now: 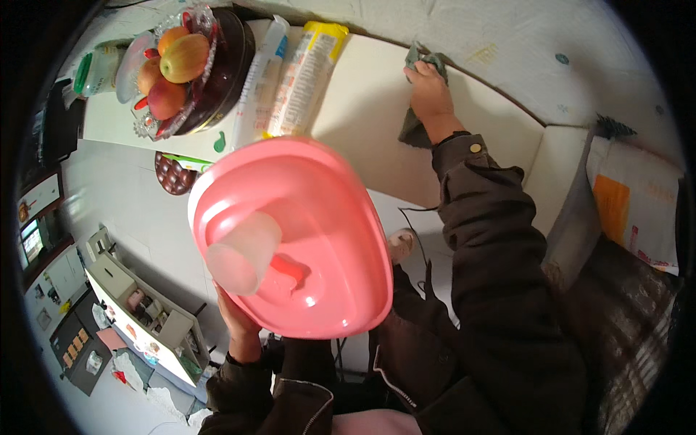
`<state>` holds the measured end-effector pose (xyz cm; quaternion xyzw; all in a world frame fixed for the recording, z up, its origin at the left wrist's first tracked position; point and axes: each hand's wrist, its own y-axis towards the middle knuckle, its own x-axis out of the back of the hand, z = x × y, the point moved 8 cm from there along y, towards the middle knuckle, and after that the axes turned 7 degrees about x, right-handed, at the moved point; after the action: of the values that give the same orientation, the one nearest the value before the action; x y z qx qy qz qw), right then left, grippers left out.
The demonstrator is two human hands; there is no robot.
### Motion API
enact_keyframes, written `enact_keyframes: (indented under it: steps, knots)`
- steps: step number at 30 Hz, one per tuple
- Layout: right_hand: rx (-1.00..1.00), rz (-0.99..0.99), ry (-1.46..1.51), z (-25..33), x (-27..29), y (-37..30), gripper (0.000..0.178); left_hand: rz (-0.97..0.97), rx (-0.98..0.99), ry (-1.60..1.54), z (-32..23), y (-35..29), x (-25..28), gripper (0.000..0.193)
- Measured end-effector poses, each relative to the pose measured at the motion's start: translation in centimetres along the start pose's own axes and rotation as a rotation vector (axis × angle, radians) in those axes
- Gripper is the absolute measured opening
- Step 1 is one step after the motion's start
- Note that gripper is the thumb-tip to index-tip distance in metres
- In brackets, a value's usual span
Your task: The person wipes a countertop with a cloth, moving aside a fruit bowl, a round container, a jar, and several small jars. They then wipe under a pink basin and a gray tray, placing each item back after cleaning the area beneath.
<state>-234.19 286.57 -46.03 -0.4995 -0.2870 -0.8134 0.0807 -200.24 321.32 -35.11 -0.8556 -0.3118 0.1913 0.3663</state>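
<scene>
My right hand [433, 101] presses a grey-green cloth [415, 133] onto the white tabletop [362, 94], close to the wall; its fingers are bunched over the cloth. Lower down, my left hand [236, 317] grips a pink plastic basin [341, 232] from its lower left side, with most of the fingers hidden under it. The basin is held up in front of my body, its inside facing me. A frosted, translucent cup [245, 250] lies tilted in the basin, beside a small red piece [288, 271] whose kind I cannot make out.
Left on the tabletop are a glass fruit bowl [141, 127] on a dark round tin [235, 61], two long packages, one yellow-ended [308, 76] and one white-and-blue [261, 80], and a green-lidded jar [94, 71]. A brown tufted stool [174, 174] stands below; a bag [631, 203] rests at right.
</scene>
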Motion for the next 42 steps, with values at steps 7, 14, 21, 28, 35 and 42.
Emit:
enact_keyframes:
  steps: [7, 14, 21, 28, 35, 42]
  knots:
    - [-0.208, 0.148, 0.020, -2.1, 1.3, -2.5, 0.031, 0.016, -0.042, -0.009, 0.1, 0.4, 0.3, 0.058]
    - [-0.104, 0.273, 0.010, 11.0, -2.0, -4.9, 0.042, 0.049, -0.095, 0.118, 0.0, -0.2, 0.6, 0.056]
    - [-0.332, 0.027, -0.166, -2.4, 2.5, -13.2, 0.046, -0.030, -0.084, 0.189, -0.4, -0.6, 0.0, 0.052]
    - [-0.301, -0.113, 0.046, 2.7, 5.6, -10.8, 0.046, 0.031, -0.036, 0.053, -0.3, -0.4, -0.6, 0.061]
    - [-0.219, 0.148, 0.104, 10.2, -1.8, -15.2, 0.046, 0.053, -0.076, 0.173, -0.5, -0.5, -0.6, 0.062]
    - [-0.474, 0.039, -0.144, 1.1, 6.7, -22.9, 0.047, 0.046, -0.047, 0.126, -0.7, -0.2, -1.3, 0.061]
